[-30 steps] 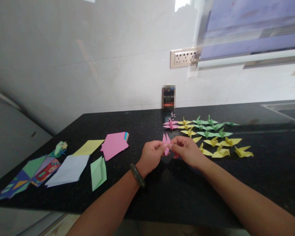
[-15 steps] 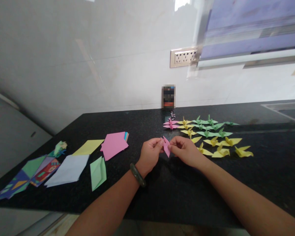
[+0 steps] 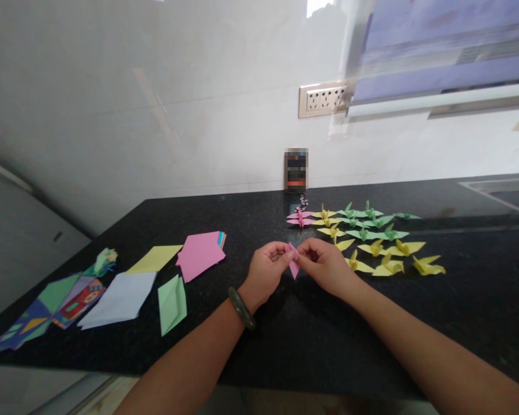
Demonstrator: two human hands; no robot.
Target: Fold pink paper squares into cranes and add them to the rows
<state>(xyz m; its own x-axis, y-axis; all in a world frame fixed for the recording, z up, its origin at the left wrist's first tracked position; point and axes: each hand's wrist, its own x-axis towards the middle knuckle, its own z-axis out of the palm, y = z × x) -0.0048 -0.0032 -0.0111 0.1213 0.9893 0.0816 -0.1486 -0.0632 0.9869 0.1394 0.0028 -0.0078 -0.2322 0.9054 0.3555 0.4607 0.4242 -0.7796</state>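
Note:
A small piece of folded pink paper [image 3: 294,269] is pinched between both hands above the dark countertop, its pointed end facing me. My left hand [image 3: 268,268], with a dark green bangle on the wrist, grips it from the left between thumb and fingers. From the right, my right hand [image 3: 326,262] pinches its upper part; the fingertips of both hands nearly meet and cover much of the paper. Beyond the hands sit pink paper cranes [image 3: 300,219]. Yellow paper cranes [image 3: 389,265] and green paper cranes [image 3: 365,233] stand in rows to the right.
Left on the black countertop [image 3: 242,346] lie a pink paper stack [image 3: 202,255], folded green paper [image 3: 173,305], yellow paper [image 3: 155,259], white sheets [image 3: 120,300] and a colourful printed packet [image 3: 47,314]. A blurred phone-like object [image 3: 296,170] leans against the wall below a socket panel [image 3: 324,100].
Both hands have drawn closer together on the pink paper. Its two upper points, visible before, are now pressed together and mostly covered by the fingers.

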